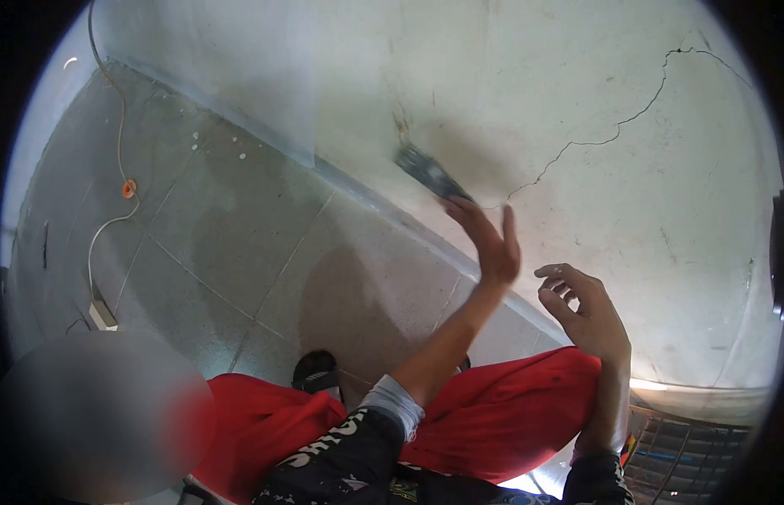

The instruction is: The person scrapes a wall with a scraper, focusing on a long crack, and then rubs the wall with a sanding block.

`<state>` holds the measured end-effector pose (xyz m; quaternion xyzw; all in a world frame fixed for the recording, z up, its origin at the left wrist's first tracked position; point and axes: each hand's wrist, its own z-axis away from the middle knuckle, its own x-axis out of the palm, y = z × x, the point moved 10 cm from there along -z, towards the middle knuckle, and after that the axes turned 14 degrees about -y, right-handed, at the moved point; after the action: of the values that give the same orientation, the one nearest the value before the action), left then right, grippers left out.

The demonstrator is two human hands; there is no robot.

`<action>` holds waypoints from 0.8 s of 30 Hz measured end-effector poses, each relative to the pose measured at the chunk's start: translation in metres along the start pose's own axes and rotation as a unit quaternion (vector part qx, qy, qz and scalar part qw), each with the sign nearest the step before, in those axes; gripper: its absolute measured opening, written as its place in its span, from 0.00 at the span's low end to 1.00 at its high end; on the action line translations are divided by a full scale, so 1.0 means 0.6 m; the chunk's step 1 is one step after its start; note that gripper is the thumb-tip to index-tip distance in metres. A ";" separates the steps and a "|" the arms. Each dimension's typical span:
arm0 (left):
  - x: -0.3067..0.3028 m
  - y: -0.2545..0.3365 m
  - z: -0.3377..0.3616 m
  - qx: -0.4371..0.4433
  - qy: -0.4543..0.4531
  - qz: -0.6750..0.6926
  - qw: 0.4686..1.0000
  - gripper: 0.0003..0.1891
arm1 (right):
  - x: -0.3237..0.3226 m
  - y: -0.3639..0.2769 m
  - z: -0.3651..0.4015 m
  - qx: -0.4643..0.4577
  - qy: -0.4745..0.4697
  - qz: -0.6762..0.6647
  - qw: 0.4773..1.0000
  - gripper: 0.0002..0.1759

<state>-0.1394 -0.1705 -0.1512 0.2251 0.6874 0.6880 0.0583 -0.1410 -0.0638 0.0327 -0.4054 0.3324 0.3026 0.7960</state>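
A: Where is the dark flat oblong tool (427, 172) found?
B: Against the cracked white wall (535, 76), met by the left hand's (493, 248) outstretched fingertips; whether it is gripped cannot be told. The right hand (587, 316) is held loosely curled, nothing clasped

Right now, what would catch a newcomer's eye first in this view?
The left hand holds a dark flat tool against the white wall at centre, beside a long crack running up rightward. Bright red trousers fill the bottom; the right hand hovers open above them.
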 end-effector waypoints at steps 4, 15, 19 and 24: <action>-0.161 0.030 -0.139 -0.017 0.086 0.047 0.995 0.52 | -0.006 0.037 0.039 0.054 0.008 -0.018 0.998 0.17; 0.066 0.001 0.076 0.101 -0.046 -0.085 0.990 0.51 | 0.012 0.003 -0.010 -0.020 -0.039 -0.005 0.999 0.18; -0.083 0.030 -0.081 0.081 0.060 -0.119 0.988 0.49 | 0.007 0.029 0.013 0.019 -0.041 -0.004 0.999 0.19; -0.227 0.079 -0.213 0.101 0.103 -0.023 0.989 0.49 | 0.005 0.074 0.053 0.100 -0.044 0.006 0.994 0.19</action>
<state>-0.0571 -0.3435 -0.1307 0.1419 0.7609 0.6328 -0.0204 -0.1635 -0.0145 0.0253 -0.3076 0.3280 0.2904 0.8447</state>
